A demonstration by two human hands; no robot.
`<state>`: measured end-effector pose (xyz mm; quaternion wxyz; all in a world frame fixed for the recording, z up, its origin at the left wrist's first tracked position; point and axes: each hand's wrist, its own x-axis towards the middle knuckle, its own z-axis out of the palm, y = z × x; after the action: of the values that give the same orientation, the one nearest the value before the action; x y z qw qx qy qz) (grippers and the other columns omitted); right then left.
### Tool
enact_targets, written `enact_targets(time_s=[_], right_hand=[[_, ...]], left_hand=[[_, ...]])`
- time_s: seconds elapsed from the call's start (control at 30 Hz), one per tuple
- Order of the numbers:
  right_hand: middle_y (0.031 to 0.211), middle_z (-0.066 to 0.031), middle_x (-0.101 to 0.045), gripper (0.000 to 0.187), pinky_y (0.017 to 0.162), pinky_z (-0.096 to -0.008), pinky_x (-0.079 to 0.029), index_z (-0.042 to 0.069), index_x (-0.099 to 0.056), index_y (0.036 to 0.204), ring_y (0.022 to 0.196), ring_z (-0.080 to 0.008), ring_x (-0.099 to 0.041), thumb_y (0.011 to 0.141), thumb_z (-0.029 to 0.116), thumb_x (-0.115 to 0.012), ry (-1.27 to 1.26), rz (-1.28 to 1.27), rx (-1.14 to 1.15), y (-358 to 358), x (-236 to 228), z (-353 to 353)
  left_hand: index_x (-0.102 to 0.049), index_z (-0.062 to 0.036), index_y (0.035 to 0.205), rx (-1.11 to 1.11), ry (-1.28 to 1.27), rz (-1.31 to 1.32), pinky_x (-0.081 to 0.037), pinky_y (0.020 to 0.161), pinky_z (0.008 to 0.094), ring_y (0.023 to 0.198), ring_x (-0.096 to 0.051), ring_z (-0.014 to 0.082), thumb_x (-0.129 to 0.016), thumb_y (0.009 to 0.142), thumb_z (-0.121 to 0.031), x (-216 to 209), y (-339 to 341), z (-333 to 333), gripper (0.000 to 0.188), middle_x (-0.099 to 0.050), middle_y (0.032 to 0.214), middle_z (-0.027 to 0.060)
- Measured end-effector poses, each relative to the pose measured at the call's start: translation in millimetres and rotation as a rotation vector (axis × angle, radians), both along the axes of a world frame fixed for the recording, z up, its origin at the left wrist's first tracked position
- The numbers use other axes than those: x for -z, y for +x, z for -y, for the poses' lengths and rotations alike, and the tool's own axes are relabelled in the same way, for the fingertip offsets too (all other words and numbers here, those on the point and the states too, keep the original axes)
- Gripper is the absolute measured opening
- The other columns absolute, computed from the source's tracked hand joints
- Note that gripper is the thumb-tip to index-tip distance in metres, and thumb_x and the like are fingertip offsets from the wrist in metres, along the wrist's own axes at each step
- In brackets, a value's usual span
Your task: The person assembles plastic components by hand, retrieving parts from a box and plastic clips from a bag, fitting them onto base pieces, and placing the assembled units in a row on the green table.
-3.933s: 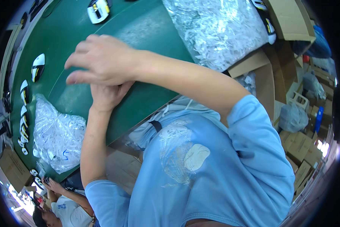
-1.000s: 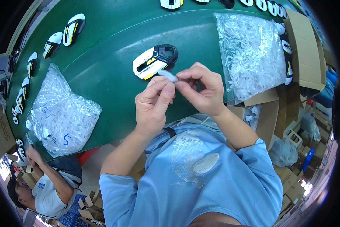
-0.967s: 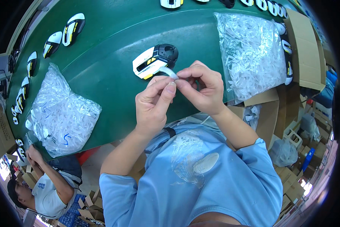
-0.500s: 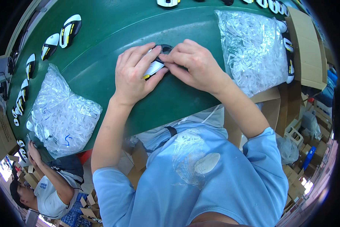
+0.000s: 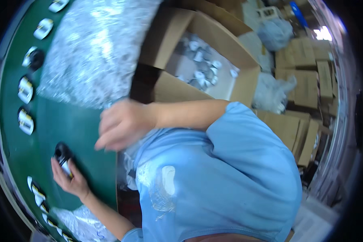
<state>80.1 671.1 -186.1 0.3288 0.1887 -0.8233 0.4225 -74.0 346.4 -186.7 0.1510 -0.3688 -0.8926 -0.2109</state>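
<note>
My left hand (image 5: 71,179) is closed around an oval moulded piece (image 5: 63,154), black at one end and white with yellow accents further down. The piece lies at the green tabletop (image 5: 88,161), and my fingers and palm cover part of it. My right hand (image 5: 124,124) is over the table's near edge, apart from the piece. Motion smears its fingers, and I cannot tell whether it holds anything. Just beyond it lies a large clear plastic bag (image 5: 96,52) full of small translucent parts.
Several similar white, black and yellow pieces (image 5: 25,89) line the table's far side. A second clear bag (image 5: 84,224) lies at the lower left. An open cardboard box (image 5: 246,86) holding grey and white parts stands beside the table, with stacked cartons (image 5: 298,56) behind it.
The view has swung to the right, bringing the open box into sight. My right hand has left the moulded piece and moved away from my left hand, which still holds it.
</note>
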Motion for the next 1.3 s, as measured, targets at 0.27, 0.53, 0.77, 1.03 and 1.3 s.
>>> enact_targets(time_s=[0.27,0.53,0.77,1.03,1.3], right_hand=[[0.107,-0.0175,-0.078,0.029,0.093,-0.0509,-0.058,0.015,-0.084,0.113,0.105,-0.0398,-0.074,0.092,0.036,-0.080,0.225,1.024,1.243,277,183,-249],[0.107,-0.0167,-0.081,0.038,0.086,-0.0481,-0.061,0.009,-0.081,0.112,0.100,-0.0373,-0.078,0.091,0.041,-0.082,-0.015,1.231,1.437,309,226,-239],[0.088,-0.0057,-0.077,0.032,0.069,-0.0305,-0.054,0.002,-0.077,0.100,0.079,-0.0123,-0.069,0.101,0.033,-0.080,-0.599,0.774,1.387,299,190,-243],[0.082,-0.0010,-0.071,0.036,0.067,-0.0297,-0.050,0.003,-0.078,0.101,0.073,-0.0122,-0.063,0.110,0.033,-0.061,-0.608,0.817,1.168,262,115,-233],[0.076,0.0029,-0.063,0.039,0.061,-0.0294,-0.043,0.005,-0.072,0.090,0.067,-0.0090,-0.054,0.112,0.033,-0.058,-0.490,0.643,1.042,185,67,-210]], left_hand=[[-0.065,0.0042,0.145,0.050,-0.021,-0.050,-0.051,0.112,0.0461,0.129,-0.066,0.0372,-0.077,0.103,-0.014,-3,-4,-18,0.047,-0.069,0.143,0.0202],[-0.064,0.0041,0.145,0.055,-0.039,-0.054,-0.050,0.113,0.0461,0.129,-0.065,0.0370,-0.075,0.105,-0.015,-4,-6,-20,0.047,-0.068,0.144,0.0199],[-0.063,0.0039,0.146,0.057,-0.001,-0.038,-0.050,0.112,0.0463,0.130,-0.065,0.0376,-0.075,0.105,-0.015,-4,-8,-15,0.046,-0.068,0.143,0.0205],[-0.064,0.0028,0.145,0.090,0.035,-0.024,-0.050,0.111,0.0459,0.129,-0.064,0.0368,-0.075,0.105,-0.017,15,-13,-29,0.047,-0.068,0.143,0.0202],[-0.060,0.0033,0.148,-0.061,0.092,0.109,-0.046,0.115,0.0448,0.131,-0.063,0.0359,-0.082,0.099,-0.020,0,4,2,0.059,-0.065,0.143,0.0220]])
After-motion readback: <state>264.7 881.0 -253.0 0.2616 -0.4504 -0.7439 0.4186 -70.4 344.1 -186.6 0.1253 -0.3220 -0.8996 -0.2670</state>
